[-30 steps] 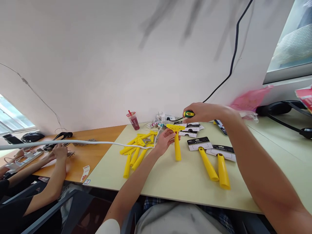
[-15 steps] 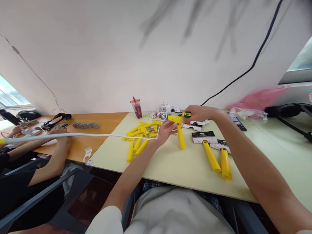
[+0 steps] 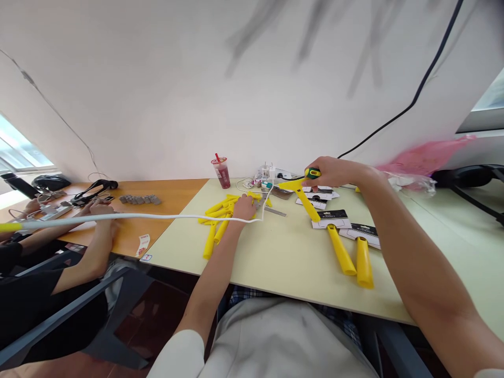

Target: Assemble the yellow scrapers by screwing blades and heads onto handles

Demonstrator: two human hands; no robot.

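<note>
While my right hand (image 3: 332, 170) is curled around a green-and-yellow tool handle (image 3: 313, 173), well right of the cup (image 3: 222, 174), the T-shaped yellow handle (image 3: 308, 204) slants beneath those fingers, seemingly pinched along with it so that my other hand is spared. My left hand (image 3: 244, 208) is down among the loose yellow handles (image 3: 222, 229), nearer me than the cup; its fingers are bent, but I cannot tell whether they have hold of one. Farther right of the cup, two carded yellow handles (image 3: 340, 252) lie grip ends toward me, probably set apart so they don't mix with the loose ones.
</note>
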